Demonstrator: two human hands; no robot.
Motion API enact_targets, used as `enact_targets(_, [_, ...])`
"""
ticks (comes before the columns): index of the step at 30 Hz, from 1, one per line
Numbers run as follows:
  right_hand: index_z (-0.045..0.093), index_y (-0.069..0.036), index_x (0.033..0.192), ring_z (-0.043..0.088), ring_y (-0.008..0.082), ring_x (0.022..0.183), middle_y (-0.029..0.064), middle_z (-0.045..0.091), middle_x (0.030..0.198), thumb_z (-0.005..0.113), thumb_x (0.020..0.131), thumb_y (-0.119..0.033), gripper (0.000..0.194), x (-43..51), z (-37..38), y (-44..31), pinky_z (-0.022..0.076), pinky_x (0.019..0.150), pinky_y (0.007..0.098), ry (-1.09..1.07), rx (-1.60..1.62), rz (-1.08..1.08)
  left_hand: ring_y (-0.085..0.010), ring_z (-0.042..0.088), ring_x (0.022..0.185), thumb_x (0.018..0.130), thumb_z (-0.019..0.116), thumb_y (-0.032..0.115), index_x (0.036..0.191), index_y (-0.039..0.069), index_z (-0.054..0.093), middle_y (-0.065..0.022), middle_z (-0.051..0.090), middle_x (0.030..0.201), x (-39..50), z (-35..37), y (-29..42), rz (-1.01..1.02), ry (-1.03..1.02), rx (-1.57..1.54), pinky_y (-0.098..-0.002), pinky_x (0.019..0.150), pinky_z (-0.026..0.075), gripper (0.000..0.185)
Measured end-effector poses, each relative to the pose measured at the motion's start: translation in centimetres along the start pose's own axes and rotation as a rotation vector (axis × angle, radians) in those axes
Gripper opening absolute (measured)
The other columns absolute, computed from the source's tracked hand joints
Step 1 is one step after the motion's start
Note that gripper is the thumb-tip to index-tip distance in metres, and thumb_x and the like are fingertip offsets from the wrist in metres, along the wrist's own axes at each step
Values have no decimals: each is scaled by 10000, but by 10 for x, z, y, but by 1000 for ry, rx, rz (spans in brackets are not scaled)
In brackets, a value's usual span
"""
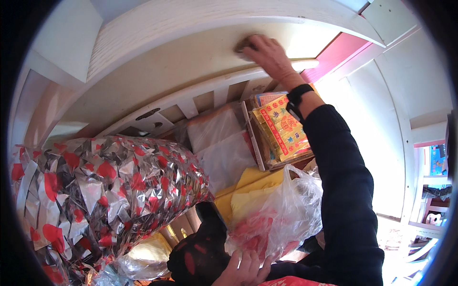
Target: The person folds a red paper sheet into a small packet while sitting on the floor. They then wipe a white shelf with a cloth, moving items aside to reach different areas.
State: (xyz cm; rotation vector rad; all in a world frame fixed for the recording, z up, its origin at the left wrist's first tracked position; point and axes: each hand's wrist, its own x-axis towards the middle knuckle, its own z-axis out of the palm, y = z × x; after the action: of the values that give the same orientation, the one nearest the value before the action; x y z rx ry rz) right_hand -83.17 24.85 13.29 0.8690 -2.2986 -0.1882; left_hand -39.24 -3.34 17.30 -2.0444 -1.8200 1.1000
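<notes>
At the top, my right hand [266,55] reaches over a white slatted rail [222,81], its fingers closed around a blurred dark brush-like object [247,46] against the cream panel [200,50]. A black band circles that wrist. Near the bottom edge, my left hand [245,268] rests with bent fingers at the clear plastic bag [282,211], which has something red inside; whether it grips the bag is unclear. Yellow paper or cloth [222,203] lies beside the bag. Behind it, a gold and red printed packet [284,128] sits on a stack.
A large silvery bag with red hearts [118,186] fills the left side. Plastic-wrapped bundles [222,143] lie between it and the printed packets. A white frame beam [200,21] arches overhead, and a white panel [372,143] stands at the right.
</notes>
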Motion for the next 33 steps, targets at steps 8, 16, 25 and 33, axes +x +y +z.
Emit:
enact_targets(8, [654, -181, 997, 591, 315, 946, 71, 573, 1003, 732, 689, -58, 341, 14, -18, -9, 525, 726, 420, 446, 181, 435, -466, 544, 1134, 929, 439, 212, 1393, -18, 463, -312, 579, 1200, -3, -3, -5, -221, 118, -671, -642, 1021, 380, 518])
enact_targets(16, [631, -232, 1059, 592, 296, 997, 58, 542, 1085, 648, 763, -77, 334, 15, 4, -12, 542, 726, 409, 185, 188, 208, -465, 538, 1139, 931, 435, 220, 1395, -2, 466, -320, 568, 1218, 8, -4, 27, 40, -66, -342, -620, 1034, 375, 516])
enact_targets(25, [670, -72, 996, 663, 337, 922, 177, 645, 1028, 662, 781, -79, 215, -91, 40, 73, 550, 780, 439, 370, 253, 1255, -518, 455, 1276, 939, 466, 133, 1351, -40, 453, -361, 484, 1337, 7, -6, 1, -548, 277, -1151, -654, 1075, 335, 446])
enact_targets(33, [596, -22, 1038, 617, 416, 961, 220, 642, 1003, 647, 799, -124, 265, -63, 55, 34, 490, 850, 486, 266, 528, 1012, -512, 471, 1227, 927, 482, 164, 1301, -95, 468, -372, 505, 1257, 23, -6, -19, -752, 415, -1803, -636, 1059, 354, 455])
